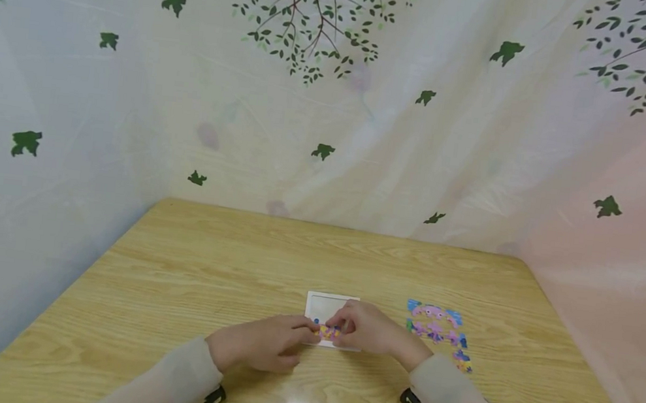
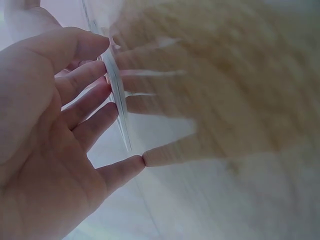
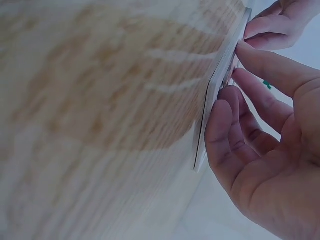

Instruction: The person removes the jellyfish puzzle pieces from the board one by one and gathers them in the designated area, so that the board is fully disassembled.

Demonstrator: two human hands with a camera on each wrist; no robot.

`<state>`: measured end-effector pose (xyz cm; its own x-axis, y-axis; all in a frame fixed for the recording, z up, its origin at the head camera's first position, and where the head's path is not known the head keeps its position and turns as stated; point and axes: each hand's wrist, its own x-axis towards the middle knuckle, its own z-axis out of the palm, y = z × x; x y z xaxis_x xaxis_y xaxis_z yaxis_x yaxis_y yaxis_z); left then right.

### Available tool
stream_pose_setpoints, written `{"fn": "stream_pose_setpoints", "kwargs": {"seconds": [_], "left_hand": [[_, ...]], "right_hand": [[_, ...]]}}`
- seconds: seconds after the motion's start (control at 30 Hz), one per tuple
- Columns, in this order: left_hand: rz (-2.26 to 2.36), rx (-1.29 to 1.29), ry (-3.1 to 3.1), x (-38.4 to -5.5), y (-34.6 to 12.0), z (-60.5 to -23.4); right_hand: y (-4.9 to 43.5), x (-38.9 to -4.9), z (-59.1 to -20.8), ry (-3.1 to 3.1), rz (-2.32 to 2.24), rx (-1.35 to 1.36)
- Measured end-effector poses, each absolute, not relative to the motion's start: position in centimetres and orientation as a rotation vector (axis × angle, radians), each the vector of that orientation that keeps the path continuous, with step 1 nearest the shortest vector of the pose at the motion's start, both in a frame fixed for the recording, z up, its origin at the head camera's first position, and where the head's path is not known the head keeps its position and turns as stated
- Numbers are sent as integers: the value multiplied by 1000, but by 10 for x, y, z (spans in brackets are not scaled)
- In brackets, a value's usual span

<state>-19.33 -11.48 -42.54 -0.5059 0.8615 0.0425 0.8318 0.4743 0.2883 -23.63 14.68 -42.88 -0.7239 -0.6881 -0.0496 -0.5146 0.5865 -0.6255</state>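
Observation:
A small white puzzle frame (image 1: 333, 296) lies flat on the table. Along its near side are yellow, pink and purple jigsaw pieces (image 1: 329, 333). My left hand (image 1: 263, 341) reaches in from the left, its fingertips touching the frame's edge and the pieces' left end; in the left wrist view its fingers are spread and fairly straight. My right hand (image 1: 371, 328) is over the frame's right half, with bent fingers touching the pieces and the frame's rim. Seen from the right wrist, its thumb and fingers are apart, and the fingertips partly hide the pieces.
Right of the frame, loose jigsaw pieces (image 1: 434, 321) with a pink cartoon picture lie in rows on the wooden table (image 1: 206, 248). A few more yellow and blue pieces (image 1: 462, 361) trail toward the near side. A patterned curtain (image 1: 261, 116) encloses the table's back and sides.

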Motion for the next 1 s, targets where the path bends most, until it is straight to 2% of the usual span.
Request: {"fn": "stream_pose_setpoints", "kwargs": {"seconds": [1.0], "left_hand": [[419,1280,2570,-194,-109,-422]], "right_hand": [[147,-243,-434,2351,-1019,-926]]}}
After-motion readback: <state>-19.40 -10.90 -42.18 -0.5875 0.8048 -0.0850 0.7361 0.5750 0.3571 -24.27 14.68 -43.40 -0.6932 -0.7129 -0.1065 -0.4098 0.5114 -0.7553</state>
